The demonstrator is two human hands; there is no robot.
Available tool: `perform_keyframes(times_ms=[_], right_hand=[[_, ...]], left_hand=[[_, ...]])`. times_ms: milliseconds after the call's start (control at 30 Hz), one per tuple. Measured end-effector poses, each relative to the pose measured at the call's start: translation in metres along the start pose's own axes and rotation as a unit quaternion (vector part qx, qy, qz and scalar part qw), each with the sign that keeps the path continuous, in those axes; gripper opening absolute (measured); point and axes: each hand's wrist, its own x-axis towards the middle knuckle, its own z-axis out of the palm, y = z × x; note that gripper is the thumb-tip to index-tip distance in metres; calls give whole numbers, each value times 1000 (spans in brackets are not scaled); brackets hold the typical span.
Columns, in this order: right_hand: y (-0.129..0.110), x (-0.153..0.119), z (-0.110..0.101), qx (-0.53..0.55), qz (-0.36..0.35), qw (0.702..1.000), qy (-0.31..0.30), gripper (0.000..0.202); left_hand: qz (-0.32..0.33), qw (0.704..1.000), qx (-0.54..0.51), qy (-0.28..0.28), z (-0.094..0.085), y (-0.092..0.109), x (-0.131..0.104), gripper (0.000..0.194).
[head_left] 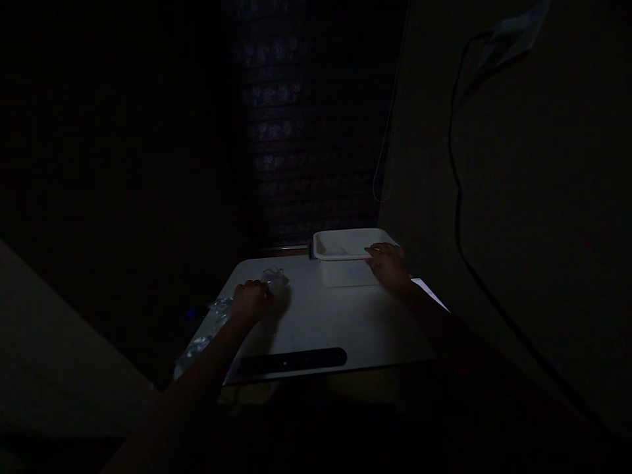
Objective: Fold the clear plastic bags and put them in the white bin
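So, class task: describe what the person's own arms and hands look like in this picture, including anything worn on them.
Both forearms show bare, with no sleeve visible on the parts in view. The left hand and right hand appear to wear no gloves. The scene is too dark to tell whether there are rings, a watch or markings. The upper arms fade into shadow, so any sleeve there cannot be seen.

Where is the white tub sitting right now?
In the head view the white tub sits at the table's far right corner, with the right hand on its near right rim.
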Motion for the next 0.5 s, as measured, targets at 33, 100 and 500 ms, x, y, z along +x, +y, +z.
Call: perform_keyframes(times_ms=[33, 100, 500], right_hand=[[-3, -2, -1, -4, -4, 1000, 22, 30], [-10, -4, -3, -6, -14, 998, 55, 33], [-35, -19, -9, 66, -48, 996, -31, 31]], left_hand=[[3, 999, 0, -36, 0, -2, -1, 33], [-2, 995, -2, -103, 2, -2, -4, 39], [-20, 991, -17, -128, 4, 25, -2, 24]])
